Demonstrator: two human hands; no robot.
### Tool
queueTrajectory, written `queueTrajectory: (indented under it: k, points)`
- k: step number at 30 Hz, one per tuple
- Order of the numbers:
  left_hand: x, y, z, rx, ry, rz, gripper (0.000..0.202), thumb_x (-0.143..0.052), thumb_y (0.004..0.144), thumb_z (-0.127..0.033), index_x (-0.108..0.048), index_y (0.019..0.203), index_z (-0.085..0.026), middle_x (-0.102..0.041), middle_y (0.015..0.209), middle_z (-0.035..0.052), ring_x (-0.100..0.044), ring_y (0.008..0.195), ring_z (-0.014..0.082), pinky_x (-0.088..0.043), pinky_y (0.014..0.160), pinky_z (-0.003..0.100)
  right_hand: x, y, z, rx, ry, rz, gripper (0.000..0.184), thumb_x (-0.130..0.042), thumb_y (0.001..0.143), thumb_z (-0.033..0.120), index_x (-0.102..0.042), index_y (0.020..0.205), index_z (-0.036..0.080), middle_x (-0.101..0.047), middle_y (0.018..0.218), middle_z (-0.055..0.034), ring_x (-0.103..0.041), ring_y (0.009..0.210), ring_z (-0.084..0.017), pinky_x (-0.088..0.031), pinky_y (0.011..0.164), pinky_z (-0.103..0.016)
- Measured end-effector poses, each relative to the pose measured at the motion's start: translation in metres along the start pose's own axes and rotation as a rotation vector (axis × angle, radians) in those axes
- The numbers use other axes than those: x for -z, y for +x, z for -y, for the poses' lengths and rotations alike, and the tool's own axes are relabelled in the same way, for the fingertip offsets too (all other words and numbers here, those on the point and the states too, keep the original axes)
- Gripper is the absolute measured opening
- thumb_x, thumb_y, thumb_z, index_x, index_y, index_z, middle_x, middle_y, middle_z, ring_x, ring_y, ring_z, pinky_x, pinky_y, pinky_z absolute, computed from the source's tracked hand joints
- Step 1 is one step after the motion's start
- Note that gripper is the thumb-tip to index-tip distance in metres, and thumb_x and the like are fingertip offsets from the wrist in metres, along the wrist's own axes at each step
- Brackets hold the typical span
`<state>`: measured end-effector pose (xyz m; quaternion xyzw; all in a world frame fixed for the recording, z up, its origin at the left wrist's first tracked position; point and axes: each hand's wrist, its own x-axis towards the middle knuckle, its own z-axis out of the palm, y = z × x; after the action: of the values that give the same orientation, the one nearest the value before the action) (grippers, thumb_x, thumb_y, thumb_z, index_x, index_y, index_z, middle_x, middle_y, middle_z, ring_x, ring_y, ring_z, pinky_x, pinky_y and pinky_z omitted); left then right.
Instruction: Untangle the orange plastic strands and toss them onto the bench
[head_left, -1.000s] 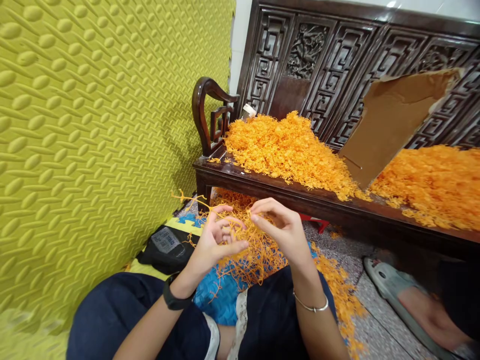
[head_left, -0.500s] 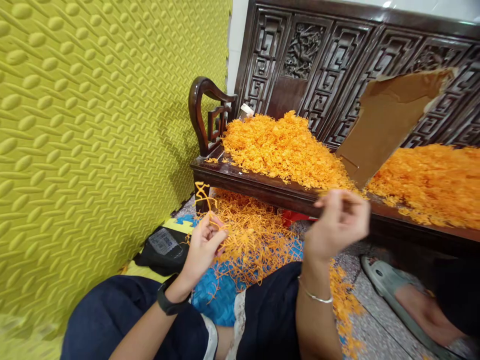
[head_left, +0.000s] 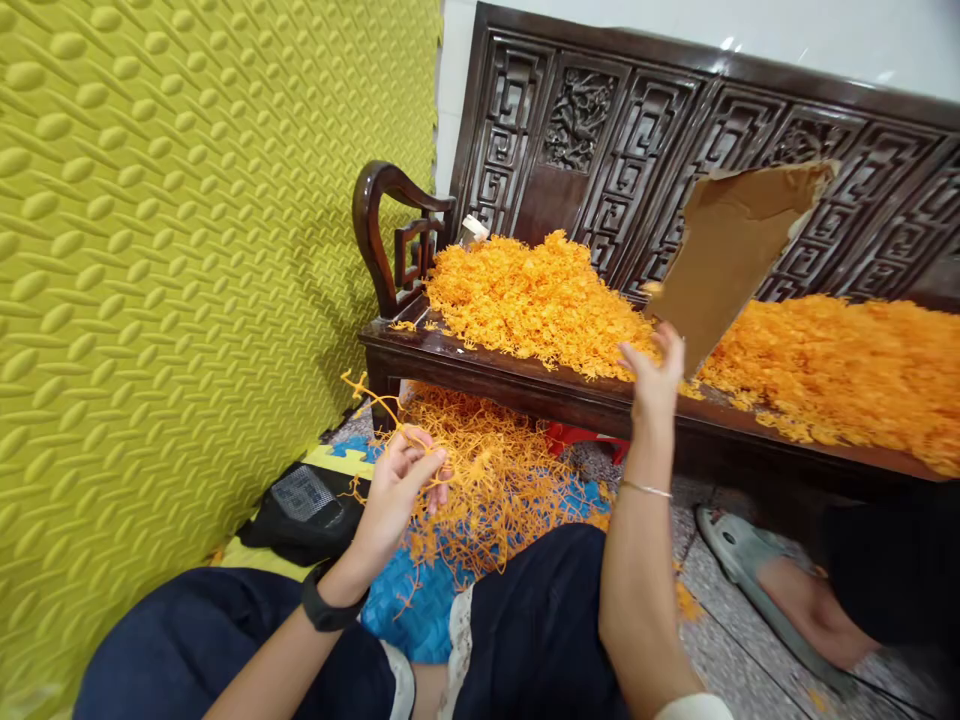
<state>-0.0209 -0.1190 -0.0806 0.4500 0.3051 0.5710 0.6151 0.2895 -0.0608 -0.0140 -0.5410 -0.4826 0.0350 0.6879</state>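
Note:
My left hand [head_left: 411,470] is closed on a thin, branching orange plastic sprue [head_left: 381,398], whose free end sticks out up and to the left. Below and behind it lies a tangled heap of orange sprues [head_left: 495,480]. My right hand [head_left: 656,365] is raised at the front edge of the bench with its fingers apart, holding nothing I can see. Just above its fingers is a small blurred orange piece [head_left: 652,288], seemingly in the air. Beyond that hand, a pile of small orange plastic pieces [head_left: 532,300] covers the bench seat.
A cardboard sheet [head_left: 727,250] leans upright on the dark carved bench [head_left: 495,365], between the first pile and a second orange pile [head_left: 840,370]. A black bag [head_left: 300,515] lies at left by the yellow foam wall [head_left: 187,300]. Another person's sandalled foot [head_left: 780,590] is at right.
My right hand has moved up toward the bench and its fingers have spread. The sprue in my left hand now tilts further left. The view has shifted slightly.

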Motion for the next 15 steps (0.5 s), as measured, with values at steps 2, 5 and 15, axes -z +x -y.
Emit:
queueTrajectory:
  k: [2,5,15]
  points:
    - [0.002,0.003,0.001,-0.023,0.013,-0.020,0.028,-0.068,0.075,-0.030,-0.043,0.082,-0.021,-0.059,0.057,-0.0061,-0.054,0.037,0.0090,-0.037,0.032,0.015,-0.018,-0.014,-0.020,-0.112,0.055,-0.035,0.036,-0.066,0.074,0.033,-0.058,0.104,0.015,-0.058,0.115,-0.0141,-0.064,0.074,-0.011,-0.053,0.067,-0.024]
    - [0.005,0.010,0.005,-0.065,0.031,-0.074,0.030,-0.069,0.074,-0.031,-0.043,0.081,-0.021,-0.061,0.058,-0.0052,-0.055,0.038,0.0089,-0.038,0.032,0.015,-0.035,-0.041,-0.025,-0.195,0.130,0.095,0.026,-0.068,0.072,0.030,-0.062,0.089,0.012,-0.066,0.094,-0.0114,-0.066,0.069,-0.014,-0.054,0.066,-0.028]
    - [0.009,0.010,0.002,-0.092,0.057,-0.152,0.030,-0.070,0.072,-0.032,-0.044,0.079,-0.020,-0.058,0.056,-0.0065,-0.056,0.039,0.0089,-0.037,0.033,0.014,-0.055,-0.099,0.076,0.084,0.183,1.132,0.043,-0.071,0.076,0.031,-0.060,0.118,0.025,-0.064,0.114,-0.0054,-0.061,0.102,-0.018,-0.050,0.087,-0.032]
